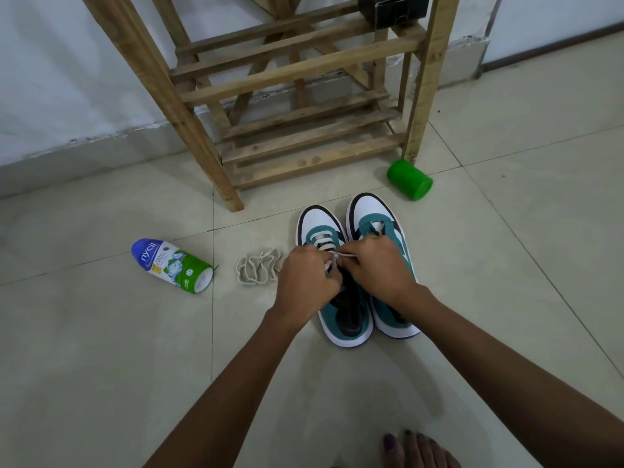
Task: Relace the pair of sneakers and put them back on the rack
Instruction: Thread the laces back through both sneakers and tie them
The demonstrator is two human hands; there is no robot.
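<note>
Two teal, white and black sneakers stand side by side on the tiled floor, toes toward the rack. The left sneaker [320, 228] has a cream lace [322, 242] through its front eyelets. My left hand [305, 275] and my right hand [374, 265] are over its tongue, both pinching the lace ends between them. The right sneaker [374, 211] has no lace that I can see. A second loose cream lace [258, 270] lies bundled on the floor left of the shoes. The wooden slatted rack [290, 96] stands just behind.
A blue, white and green powder bottle [174, 265] lies on its side to the left. A green plastic cup [409, 180] lies tipped by the rack's right leg. A dark box [393, 10] sits on an upper shelf. My bare foot [418, 449] shows at the bottom edge.
</note>
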